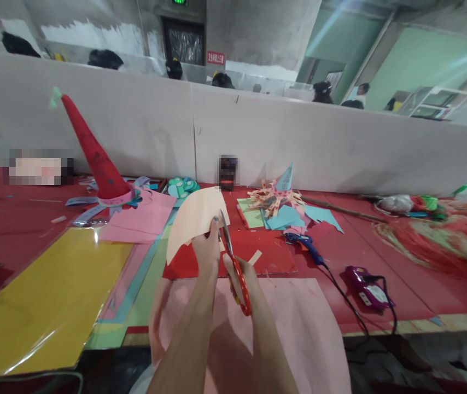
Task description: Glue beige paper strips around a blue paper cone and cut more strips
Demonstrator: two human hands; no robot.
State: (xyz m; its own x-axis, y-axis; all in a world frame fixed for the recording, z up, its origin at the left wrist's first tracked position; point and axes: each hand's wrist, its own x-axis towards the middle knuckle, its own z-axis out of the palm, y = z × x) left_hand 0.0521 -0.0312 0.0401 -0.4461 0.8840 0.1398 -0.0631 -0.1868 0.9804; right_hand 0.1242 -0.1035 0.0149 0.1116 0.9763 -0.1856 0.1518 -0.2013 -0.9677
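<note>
The held paper point(194, 216) is of pale peach colour, and the scissors point(238, 271) have red handles with some yellow. The tall cone point(93, 150) is red with small dark marks (their shape I cannot tell exactly), above a pink band point(115, 199). The glue gun point(306, 244) is blue, and the table cover point(416, 243) is red.

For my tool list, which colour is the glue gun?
The glue gun is blue, best seen in the head view.

Tall red cone point(94, 153) at left — purple device point(367, 289) right
</note>
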